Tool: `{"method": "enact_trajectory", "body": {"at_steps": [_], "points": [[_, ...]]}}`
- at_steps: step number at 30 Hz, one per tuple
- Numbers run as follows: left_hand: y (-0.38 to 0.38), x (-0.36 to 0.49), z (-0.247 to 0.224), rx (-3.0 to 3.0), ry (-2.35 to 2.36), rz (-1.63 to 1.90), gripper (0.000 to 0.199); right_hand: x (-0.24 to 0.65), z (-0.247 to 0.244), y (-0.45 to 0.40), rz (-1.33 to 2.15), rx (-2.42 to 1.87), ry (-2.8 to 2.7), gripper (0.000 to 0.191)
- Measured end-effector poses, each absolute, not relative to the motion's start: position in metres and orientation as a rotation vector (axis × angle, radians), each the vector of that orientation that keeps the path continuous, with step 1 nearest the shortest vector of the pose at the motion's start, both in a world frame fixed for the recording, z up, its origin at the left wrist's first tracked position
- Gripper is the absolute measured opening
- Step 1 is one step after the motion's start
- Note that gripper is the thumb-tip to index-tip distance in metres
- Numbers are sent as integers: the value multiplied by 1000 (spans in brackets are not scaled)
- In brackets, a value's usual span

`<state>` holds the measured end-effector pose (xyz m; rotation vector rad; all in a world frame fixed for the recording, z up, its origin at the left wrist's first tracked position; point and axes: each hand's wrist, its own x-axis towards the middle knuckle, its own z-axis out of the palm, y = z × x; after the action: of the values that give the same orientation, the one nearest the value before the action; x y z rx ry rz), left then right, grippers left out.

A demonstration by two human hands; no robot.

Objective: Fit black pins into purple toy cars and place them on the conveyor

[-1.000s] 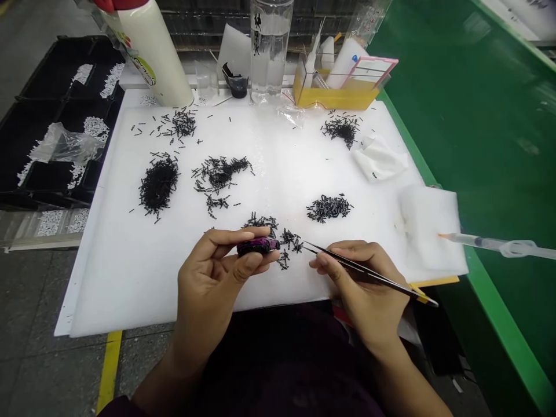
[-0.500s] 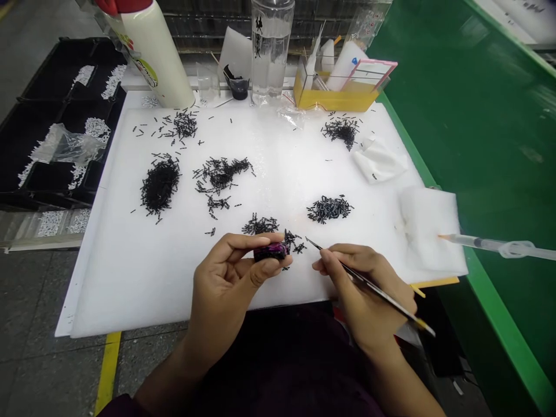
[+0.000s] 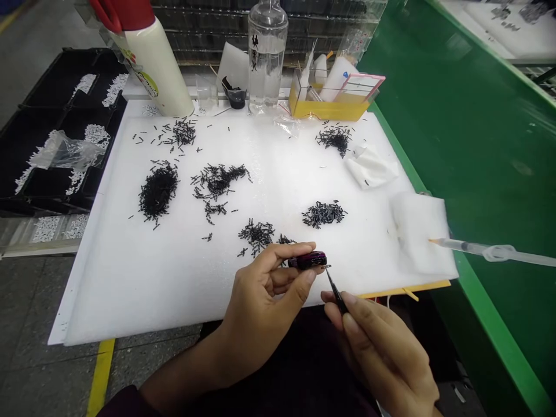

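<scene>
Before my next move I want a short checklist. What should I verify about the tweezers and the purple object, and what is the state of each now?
1. Grip of the left hand on the purple object: ok, held between thumb and fingers.
2. Tweezers in the right hand: ok, pinched in the fingers.
3. Tweezers tip beside the object's end: ok.
4. Tiny piece at the tip: cannot tell, too small.
5. Black pieces on the white foam board: ok, in separate heaps.

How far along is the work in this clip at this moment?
Done: nothing shows as clearly finished. In hand: the left hand grips a small purple model car, and the right hand holds tweezers with their tips at its end. Left: many small black pieces lie in heaps across the white foam board.
</scene>
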<state>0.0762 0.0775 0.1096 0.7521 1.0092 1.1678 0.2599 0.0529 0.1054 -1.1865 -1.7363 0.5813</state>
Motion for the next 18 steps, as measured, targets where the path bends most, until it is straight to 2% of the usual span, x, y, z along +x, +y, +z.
{"method": "enact_trajectory", "body": {"at_steps": [11, 18], "points": [[77, 78, 108, 749, 1015, 1139, 20, 254, 92, 48, 398, -1158, -1856, 76], [78, 77, 107, 735, 1019, 1105, 21, 259, 92, 56, 384, -1072, -1909, 73]]}}
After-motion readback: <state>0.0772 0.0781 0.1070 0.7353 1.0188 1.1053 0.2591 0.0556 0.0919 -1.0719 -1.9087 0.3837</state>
